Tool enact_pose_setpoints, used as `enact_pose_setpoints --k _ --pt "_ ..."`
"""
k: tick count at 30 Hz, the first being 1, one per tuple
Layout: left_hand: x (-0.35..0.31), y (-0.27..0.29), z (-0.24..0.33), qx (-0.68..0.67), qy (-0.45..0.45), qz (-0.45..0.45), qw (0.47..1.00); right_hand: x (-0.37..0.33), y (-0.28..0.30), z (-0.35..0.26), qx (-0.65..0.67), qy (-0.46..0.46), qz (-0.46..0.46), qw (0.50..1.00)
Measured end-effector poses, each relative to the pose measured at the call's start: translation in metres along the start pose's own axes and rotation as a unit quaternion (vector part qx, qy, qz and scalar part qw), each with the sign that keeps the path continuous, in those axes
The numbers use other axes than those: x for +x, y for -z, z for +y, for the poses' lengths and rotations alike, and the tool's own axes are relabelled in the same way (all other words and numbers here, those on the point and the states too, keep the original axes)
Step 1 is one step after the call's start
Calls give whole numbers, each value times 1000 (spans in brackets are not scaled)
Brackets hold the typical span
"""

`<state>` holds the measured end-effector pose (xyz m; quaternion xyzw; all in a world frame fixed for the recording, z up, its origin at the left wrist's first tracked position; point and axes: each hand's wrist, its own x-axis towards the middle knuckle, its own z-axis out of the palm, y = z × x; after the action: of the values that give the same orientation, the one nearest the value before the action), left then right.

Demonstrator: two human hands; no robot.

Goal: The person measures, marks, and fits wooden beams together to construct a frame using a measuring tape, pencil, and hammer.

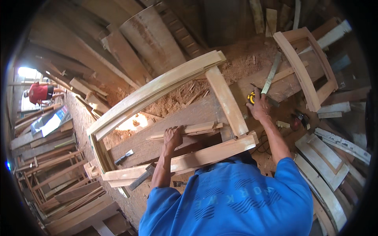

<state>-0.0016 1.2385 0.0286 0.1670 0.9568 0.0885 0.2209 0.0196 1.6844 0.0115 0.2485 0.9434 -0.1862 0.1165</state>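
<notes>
My left hand [173, 137] is closed over narrow wooden strips [201, 128] lying across the inside of a large wooden frame. My right hand [260, 107], beyond the frame's right end, is closed on a yellow and black tape measure [251, 97]. A thin dark tip sticks up by its fingers; I cannot tell what it is. The frame [226, 100] has curved long rails and rests over a wide brown board [204, 110]. A chisel [124, 157] lies inside its left end. A dark, bar-like tool [142, 177] crosses the near rail beside my left forearm.
A long metal strip [271, 72] lies beyond my right hand. A smaller curved wooden frame [299, 70] stands at the far right. Wood shavings [252, 59] cover the ground. Stacked timber [59, 173] lines the left side, where a person in red [39, 92] bends over.
</notes>
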Motion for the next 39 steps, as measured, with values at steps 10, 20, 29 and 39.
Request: enact_pose_setpoints --k 10,20,29,39 --pt "0 -18 -48 -62 22 24 998 -23 47 -23 536 16 -159 829" --pt "-37 -39 -72 -3 -56 125 991 -60 18 -138 684 66 -325 650" --pt "-49 -1 -33 -498 54 38 865 -99 -18 -221 192 291 -271 897" --pt "-75 3 -45 -661 114 -66 739 -144 -38 -246 116 387 -371 836"
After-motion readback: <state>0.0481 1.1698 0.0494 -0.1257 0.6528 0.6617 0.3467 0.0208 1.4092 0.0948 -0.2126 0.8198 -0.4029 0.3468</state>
